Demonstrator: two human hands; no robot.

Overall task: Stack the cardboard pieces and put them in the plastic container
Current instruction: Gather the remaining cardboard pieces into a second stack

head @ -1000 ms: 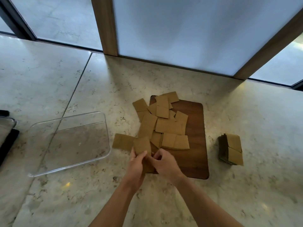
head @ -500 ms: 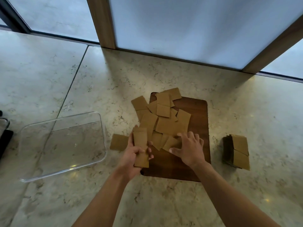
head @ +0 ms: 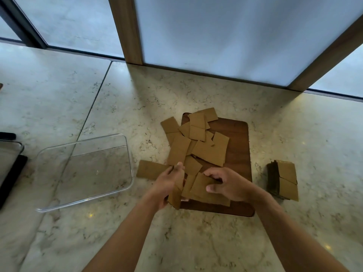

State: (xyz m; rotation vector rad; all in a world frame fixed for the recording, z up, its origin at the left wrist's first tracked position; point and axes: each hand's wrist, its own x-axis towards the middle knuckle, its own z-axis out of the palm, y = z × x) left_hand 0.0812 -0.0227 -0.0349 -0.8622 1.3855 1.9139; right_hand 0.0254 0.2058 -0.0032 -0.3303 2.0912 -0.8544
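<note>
1. The left hand [head: 169, 185] was closed around a small sheaf of cardboard pieces [head: 175, 197], held on edge at about 6 o'clock of the loose pile [head: 198, 142], probably so that new pieces could be squared against it.
2. The right hand [head: 229, 186] pinched one larger piece [head: 202, 188], thumb below and fingers curled over its far edge, tilting it toward the left hand's sheaf; the two hands were close together, likely to merge the piece into the stack.
3. The loose pile lay overlapping on the wooden board [head: 239, 154], spilling off at 10 o'clock, with one stray piece [head: 150, 169] on the marble counter [head: 294, 134] at 9 o'clock of the hands.
4. A finished stack [head: 283, 179] stood at 3 o'clock of the board, well apart.
5. The plastic container [head: 86, 169] sat at 9 o'clock, holding nothing, within the left hand's reach for loading; by my judgement, most of the gathering remained.
</note>
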